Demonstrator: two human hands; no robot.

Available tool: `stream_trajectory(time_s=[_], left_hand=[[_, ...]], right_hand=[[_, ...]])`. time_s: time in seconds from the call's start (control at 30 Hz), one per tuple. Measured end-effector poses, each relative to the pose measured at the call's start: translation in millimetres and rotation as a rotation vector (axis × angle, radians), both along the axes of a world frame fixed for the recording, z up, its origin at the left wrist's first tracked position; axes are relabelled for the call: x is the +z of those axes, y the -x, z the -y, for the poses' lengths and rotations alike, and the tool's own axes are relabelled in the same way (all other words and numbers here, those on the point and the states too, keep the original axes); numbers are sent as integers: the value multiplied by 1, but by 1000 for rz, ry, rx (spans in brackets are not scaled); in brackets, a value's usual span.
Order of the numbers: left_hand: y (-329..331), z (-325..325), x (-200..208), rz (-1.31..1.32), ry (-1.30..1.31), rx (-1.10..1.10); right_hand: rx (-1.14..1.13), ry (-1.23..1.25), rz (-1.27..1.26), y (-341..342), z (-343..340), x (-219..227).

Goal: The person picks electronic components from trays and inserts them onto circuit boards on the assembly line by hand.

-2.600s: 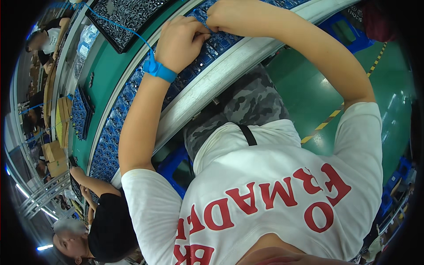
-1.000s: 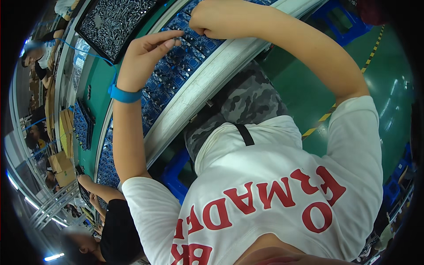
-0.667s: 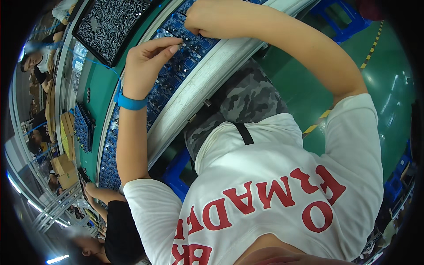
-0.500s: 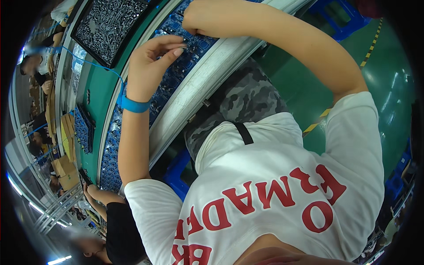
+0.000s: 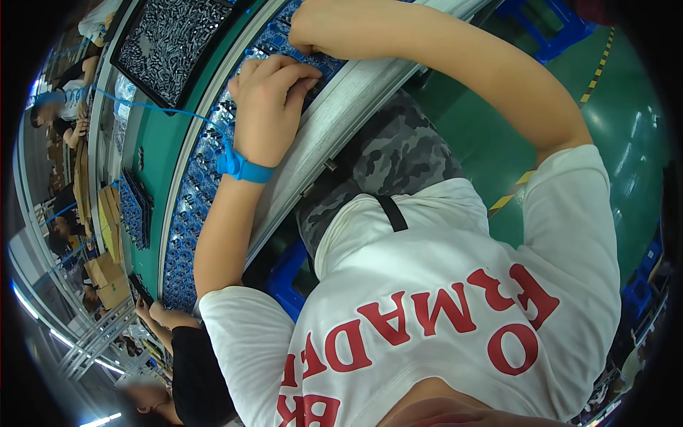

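Blue circuit boards [image 5: 186,235] set with small components lie in a long row along the metal-edged line. Over them, my left hand [image 5: 272,107] is closed, with its thumb and fingertips pinched low against a board. Whatever is between those fingertips is too small to make out. A blue wrist strap [image 5: 245,169] with a thin blue cord circles that wrist. Farther along the row, at the top of the view, my right hand [image 5: 316,30] is closed with curled fingers pointing down at the boards. Its fingertips are mostly hidden, and so is anything in them.
A black tray [image 5: 167,53] full of small metallic parts stands beyond the row. A stack of blue boards [image 5: 134,210] rests on the green surface. The metal rail [image 5: 313,149] runs between me and the boards. A co-worker's hands [image 5: 160,313] are at the lower left.
My left hand has moved right and turned palm-down, its fingers coming down onto the boards. My right hand has shifted only slightly.
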State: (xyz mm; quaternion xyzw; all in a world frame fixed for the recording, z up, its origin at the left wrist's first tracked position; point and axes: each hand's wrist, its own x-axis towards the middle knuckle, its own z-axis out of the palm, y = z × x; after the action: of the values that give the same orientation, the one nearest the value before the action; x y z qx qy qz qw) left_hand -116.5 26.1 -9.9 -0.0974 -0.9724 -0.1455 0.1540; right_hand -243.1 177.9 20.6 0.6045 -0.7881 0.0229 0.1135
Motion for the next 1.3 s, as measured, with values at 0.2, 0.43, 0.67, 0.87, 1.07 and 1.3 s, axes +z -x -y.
stream_trajectory(time_s=[0.2,0.43,0.67,0.87,1.07,1.3], left_hand=[[2,-1,1,10,14,-8],[0,-4,4,-51,118,-54],[0,-7,4,-114,173,-88],[1,-8,9,-102,259,-105],[2,-9,4,-100,215,-110],[-1,-4,3,-136,182,-95]], right_hand=[[235,161,326,24,1,-17],[216,147,327,25,3,-21],[232,186,278,25,1,-20],[210,-35,304,27,7,1],[216,-99,328,25,16,11],[60,-454,182,18,42,68]])
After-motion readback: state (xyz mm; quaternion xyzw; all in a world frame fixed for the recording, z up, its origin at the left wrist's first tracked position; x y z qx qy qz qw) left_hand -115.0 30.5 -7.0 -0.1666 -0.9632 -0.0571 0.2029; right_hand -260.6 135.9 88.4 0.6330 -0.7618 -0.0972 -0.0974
